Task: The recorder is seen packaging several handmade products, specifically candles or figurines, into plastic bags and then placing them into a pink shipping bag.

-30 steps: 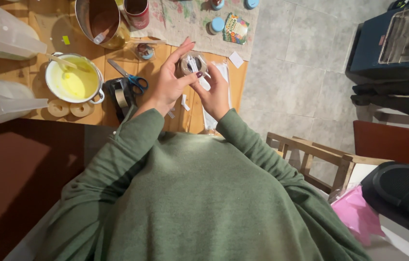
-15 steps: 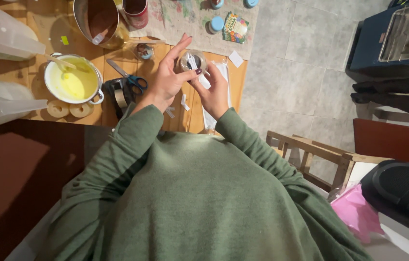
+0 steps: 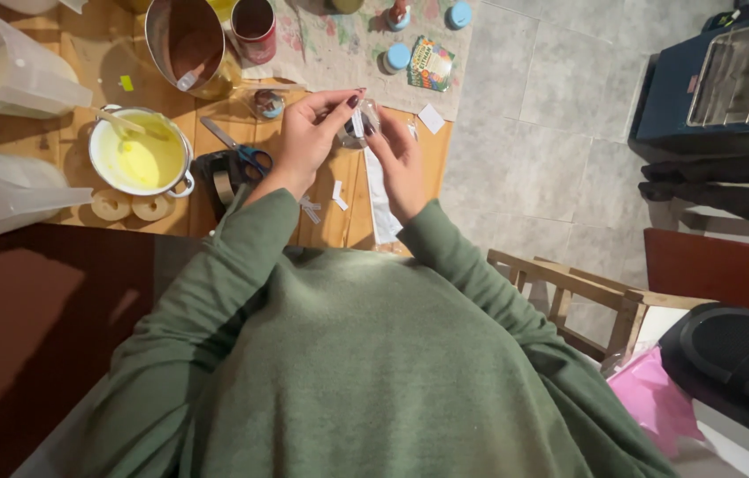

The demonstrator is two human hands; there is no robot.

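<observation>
in the head view, the person's left hand (image 3: 308,137) and right hand (image 3: 398,164) meet above the wooden tabletop (image 3: 73,66), close to its right edge, and hold between them a small clear glass jar (image 3: 358,122). the left hand's fingertips curl over the jar's rim from the left, pinching it together with a small white paper strip (image 3: 357,122) that stands at the jar's mouth; the right hand is pressed to the jar's right side, fingers closed against the glass. the jar is lifted off the tabletop, not resting on it. below the hands a long white strip of paper (image 3: 379,199) lies on the wood and runs to the near edge, with a few small white paper scraps (image 3: 337,190) just beside it. left of the left wrist sit blue-handled scissors (image 3: 237,149) and a black tape dispenser (image 3: 222,175). further left a white enamel pot (image 3: 140,152) holds pale yellow stuff, and two pale round discs (image 3: 131,205) lie by the near edge in front of it. at the far edge stand a metal pitcher (image 3: 184,40) and a red cup (image 3: 255,25), and a flowered cloth (image 3: 339,40) carries small blue-lidded jars (image 3: 398,56). green sleeves fill the lower frame.
</observation>
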